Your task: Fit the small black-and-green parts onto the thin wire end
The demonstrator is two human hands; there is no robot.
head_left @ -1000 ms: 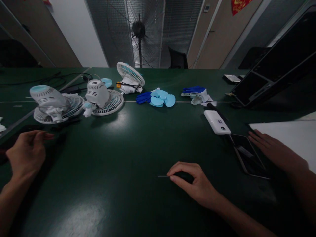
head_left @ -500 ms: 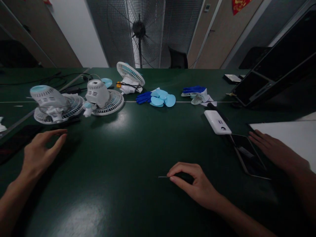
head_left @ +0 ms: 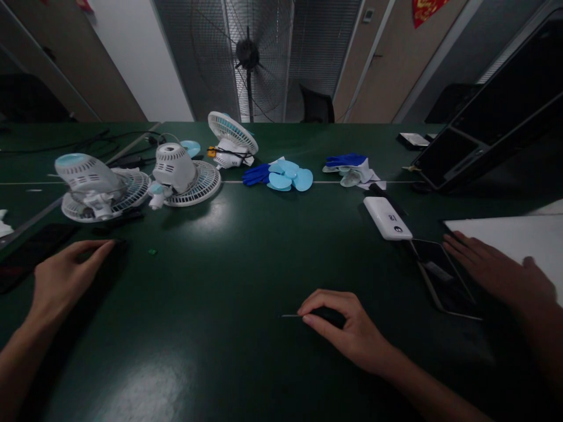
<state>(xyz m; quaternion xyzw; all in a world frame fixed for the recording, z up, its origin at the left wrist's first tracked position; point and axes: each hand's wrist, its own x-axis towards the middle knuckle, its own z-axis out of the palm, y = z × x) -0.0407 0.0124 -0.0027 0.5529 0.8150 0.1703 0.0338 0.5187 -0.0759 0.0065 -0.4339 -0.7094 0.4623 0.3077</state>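
Observation:
My right hand (head_left: 341,325) rests low on the green table, closed around the black handle of a screwdriver (head_left: 331,316). Its thin metal shaft points left, level with the tabletop. At the left, my left hand (head_left: 73,266) has thumb and forefinger pinched together. Something dark shows at those fingertips, too unclear to name. Just to their right lies a small green piece (head_left: 152,252) on the table. Beyond my left hand, two white fan bodies (head_left: 173,167) lie on their round grilles, and a dark phone-like slab (head_left: 33,255) is beside my wrist.
Another person's hand (head_left: 497,266) lies at the right beside a phone (head_left: 444,278) and a white device (head_left: 387,218). Farther back are light-blue fan blades (head_left: 290,174), blue-and-white gloves (head_left: 347,164) and a third fan (head_left: 231,140). A large black case (head_left: 497,111) stands at right.
My left thumb and forefinger have closed into a pinch, and the hand has shifted slightly down and left. The green piece now shows on the table. My right hand has stayed still.

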